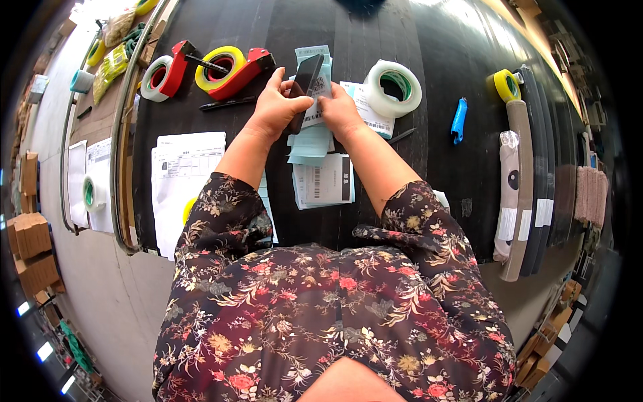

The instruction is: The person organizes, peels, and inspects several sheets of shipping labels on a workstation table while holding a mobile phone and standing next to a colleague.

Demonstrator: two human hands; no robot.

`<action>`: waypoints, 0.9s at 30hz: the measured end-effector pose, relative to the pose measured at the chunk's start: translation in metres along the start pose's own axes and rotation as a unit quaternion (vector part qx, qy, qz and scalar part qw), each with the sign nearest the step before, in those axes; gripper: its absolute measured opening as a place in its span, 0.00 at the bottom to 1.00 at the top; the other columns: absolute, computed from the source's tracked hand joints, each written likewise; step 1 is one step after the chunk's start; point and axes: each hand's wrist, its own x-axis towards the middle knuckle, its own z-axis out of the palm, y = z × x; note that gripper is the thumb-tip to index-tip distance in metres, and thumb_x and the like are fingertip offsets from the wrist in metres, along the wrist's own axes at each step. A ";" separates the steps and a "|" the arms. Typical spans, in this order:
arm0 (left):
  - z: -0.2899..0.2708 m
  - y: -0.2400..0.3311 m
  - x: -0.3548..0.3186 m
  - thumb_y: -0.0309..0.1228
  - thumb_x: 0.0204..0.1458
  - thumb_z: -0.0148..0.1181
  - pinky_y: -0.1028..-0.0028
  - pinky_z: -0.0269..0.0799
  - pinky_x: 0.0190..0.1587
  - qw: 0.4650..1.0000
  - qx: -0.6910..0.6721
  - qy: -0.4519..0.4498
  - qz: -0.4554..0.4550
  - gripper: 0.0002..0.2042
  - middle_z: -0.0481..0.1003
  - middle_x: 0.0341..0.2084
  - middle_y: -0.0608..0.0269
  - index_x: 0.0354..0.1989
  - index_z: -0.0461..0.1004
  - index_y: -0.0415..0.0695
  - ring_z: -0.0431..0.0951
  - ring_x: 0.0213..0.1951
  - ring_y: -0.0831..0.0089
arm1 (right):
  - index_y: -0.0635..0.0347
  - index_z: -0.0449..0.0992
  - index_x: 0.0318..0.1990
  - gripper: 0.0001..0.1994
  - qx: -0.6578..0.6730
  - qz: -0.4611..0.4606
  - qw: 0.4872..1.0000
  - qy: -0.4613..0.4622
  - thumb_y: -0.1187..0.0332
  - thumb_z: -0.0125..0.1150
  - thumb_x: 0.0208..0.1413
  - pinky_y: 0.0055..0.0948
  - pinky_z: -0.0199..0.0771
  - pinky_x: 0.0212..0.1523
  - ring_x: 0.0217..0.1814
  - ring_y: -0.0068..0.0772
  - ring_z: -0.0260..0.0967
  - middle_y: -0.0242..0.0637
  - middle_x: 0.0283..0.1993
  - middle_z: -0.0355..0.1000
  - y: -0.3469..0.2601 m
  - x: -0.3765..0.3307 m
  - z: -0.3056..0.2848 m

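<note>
My left hand (273,110) is closed round a dark smartphone (308,75), which is tilted with its edge toward me. Beside it, my right hand (341,114) pinches the edge of a pale blue printed label (321,80), its thumb lying near the barcode. Under both hands runs a stack of similar pale blue slips (311,147). A pile of white printed labels (324,182) lies nearer to me. Another white label (370,107) sits just right of my right hand, partly under a big roll of clear tape (393,89). My right fingertips are mostly hidden.
Red tape dispensers (253,67) and a black pen (226,104) lie at the left of the black table (449,167), above printed sheets (187,161). To the right are a blue cutter (459,120), a yellow tape roll (506,85) and several long rolls (519,187). A metal-railed cart (120,134) stands left.
</note>
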 end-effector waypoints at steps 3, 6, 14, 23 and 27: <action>0.000 -0.022 0.014 0.28 0.35 0.71 0.72 0.71 0.52 0.987 0.151 0.042 0.026 0.51 0.69 0.53 0.50 0.69 0.47 0.34 0.73 0.48 0.68 | 0.64 0.65 0.60 0.20 0.009 0.014 1.000 -0.014 0.75 0.47 0.59 0.31 0.72 0.47 0.45 0.32 0.72 0.42 0.49 0.73 -0.008 -0.001 0.005; 0.013 -0.027 0.019 0.35 0.33 0.73 0.69 0.69 0.55 0.935 0.340 0.081 0.052 0.50 0.68 0.55 0.46 0.67 0.52 0.33 0.73 0.52 0.62 | 0.65 0.65 0.59 0.20 0.043 0.029 0.999 -0.005 0.74 0.48 0.58 0.33 0.70 0.50 0.50 0.37 0.70 0.46 0.51 0.71 -0.005 0.006 0.000; 0.011 -0.039 0.008 0.42 0.38 0.72 0.62 0.55 0.66 0.873 0.472 0.082 0.089 0.44 0.61 0.62 0.50 0.64 0.58 0.38 0.57 0.64 0.51 | 0.74 0.53 0.66 0.33 -0.328 -0.158 0.930 0.039 0.66 0.55 0.55 0.38 0.42 0.73 0.74 0.57 0.43 0.63 0.70 0.48 -0.028 -0.049 -0.019; -0.003 -0.048 -0.028 0.39 0.42 0.70 0.60 0.56 0.64 0.867 0.465 0.031 0.177 0.36 0.66 0.58 0.50 0.60 0.64 0.39 0.62 0.61 0.53 | 0.74 0.59 0.63 0.31 -0.233 -0.076 0.969 0.016 0.68 0.54 0.53 0.40 0.55 0.67 0.66 0.56 0.58 0.62 0.62 0.62 -0.009 -0.053 -0.035; -0.008 -0.048 -0.041 0.34 0.41 0.70 0.61 0.60 0.60 0.842 0.464 0.044 0.271 0.31 0.71 0.51 0.49 0.55 0.68 0.37 0.67 0.56 0.52 | 0.74 0.59 0.63 0.30 -0.247 -0.074 0.966 0.010 0.68 0.54 0.53 0.40 0.58 0.66 0.65 0.56 0.60 0.62 0.60 0.64 -0.019 -0.047 -0.026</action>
